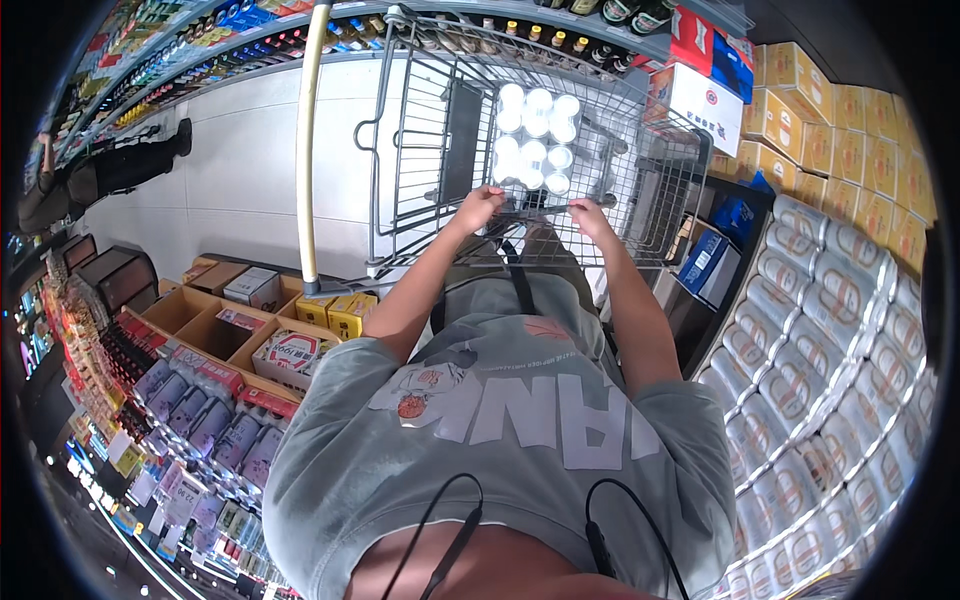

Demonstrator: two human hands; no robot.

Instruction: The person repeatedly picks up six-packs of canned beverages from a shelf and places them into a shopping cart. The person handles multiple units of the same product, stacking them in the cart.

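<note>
A wire shopping cart (405,150) stands sideways before me, its pale push handle (307,150) at the left. Two blocks of shiny-topped cans (535,139) sit in the basket, one behind the other. At the near side of these cans, my left hand (480,208) has its fingers pinched on a dark thin strip (551,211). My right hand (589,219) grips the strip's other end. Whether the strip is a strap or a cart part, I cannot tell. A dark flap (460,142) stands upright in the basket, left of the cans.
Bottle shelves (480,46) run behind the cart. On the right are stacked wrapped can packs (806,360) and yellow cartons (847,142). A divided cardboard bin (217,322) and purple can packs (202,420) line the left. A person in dark clothes (112,172) is at far left.
</note>
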